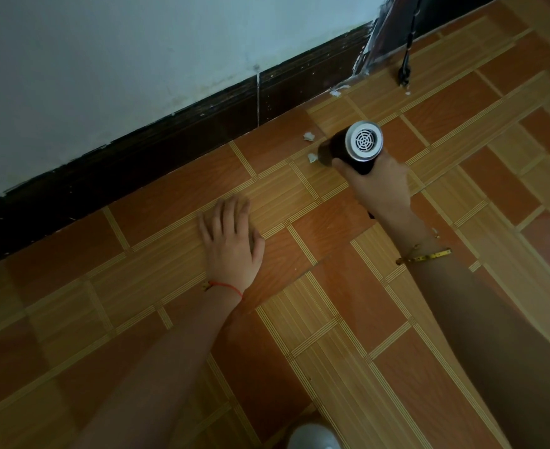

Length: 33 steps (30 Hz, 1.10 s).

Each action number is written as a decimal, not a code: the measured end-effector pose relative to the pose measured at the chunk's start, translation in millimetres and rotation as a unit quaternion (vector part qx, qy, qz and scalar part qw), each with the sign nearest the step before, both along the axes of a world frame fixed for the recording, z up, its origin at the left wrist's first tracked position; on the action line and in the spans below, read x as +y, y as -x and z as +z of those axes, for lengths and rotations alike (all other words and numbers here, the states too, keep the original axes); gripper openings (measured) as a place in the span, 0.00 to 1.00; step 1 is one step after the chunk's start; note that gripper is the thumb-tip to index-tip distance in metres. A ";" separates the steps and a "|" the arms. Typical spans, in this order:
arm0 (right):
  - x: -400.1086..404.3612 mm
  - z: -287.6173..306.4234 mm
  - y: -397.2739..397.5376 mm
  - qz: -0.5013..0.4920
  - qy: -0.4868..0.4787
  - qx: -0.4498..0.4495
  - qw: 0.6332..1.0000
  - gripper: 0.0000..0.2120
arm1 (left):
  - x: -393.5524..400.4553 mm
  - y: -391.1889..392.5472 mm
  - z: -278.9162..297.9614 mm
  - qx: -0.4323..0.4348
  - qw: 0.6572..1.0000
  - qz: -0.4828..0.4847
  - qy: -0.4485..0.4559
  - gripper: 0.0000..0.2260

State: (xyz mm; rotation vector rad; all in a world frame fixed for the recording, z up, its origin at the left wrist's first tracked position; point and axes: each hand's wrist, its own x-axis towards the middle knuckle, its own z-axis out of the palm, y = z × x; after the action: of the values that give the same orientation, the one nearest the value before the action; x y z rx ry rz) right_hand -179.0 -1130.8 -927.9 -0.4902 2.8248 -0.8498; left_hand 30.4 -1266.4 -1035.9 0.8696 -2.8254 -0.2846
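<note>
Patterned floor [331,319] meeting one dark skirting board [137,163]; pale rounded object [312,437] cut off at the bottom edge, hard to name. Two hands: left hand [230,244] flat on the floor, fingers straight; right hand [380,186] gripping one black hair dryer [361,145] low near the skirting, handle hidden. Two white scraps [308,136] just beside its front end.

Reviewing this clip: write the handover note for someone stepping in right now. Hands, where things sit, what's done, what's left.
Left hand: flat, fingers straight, pressing the patterned floor covering near the dark skirting board.
Right hand: grips the black blower, silver grille toward the camera, nozzle aimed down at the covering.
White scraps lie beside the nozzle.
Done: the covering reaches the skirting board here.
Left, probably: blow and press along the seam, then clear the scraps.
</note>
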 end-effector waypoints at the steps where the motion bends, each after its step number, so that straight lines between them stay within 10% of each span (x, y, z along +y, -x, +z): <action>1: -0.7 -1.3 -0.1 0.008 0.000 -0.001 1.000 0.34 | 0.2 0.0 0.1 0.003 1.000 0.001 -0.002 0.25; 33: -13.0 7.3 -23.2 0.107 -0.029 -0.003 0.994 0.35 | 0.3 0.4 -1.2 0.002 1.000 0.000 -0.004 0.25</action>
State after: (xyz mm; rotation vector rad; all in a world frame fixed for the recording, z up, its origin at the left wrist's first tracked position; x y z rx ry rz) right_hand -155.8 -1143.8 -920.6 -0.7621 2.7192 -0.7228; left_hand 30.0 -1266.1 -1037.0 0.8702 -2.8225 -0.2971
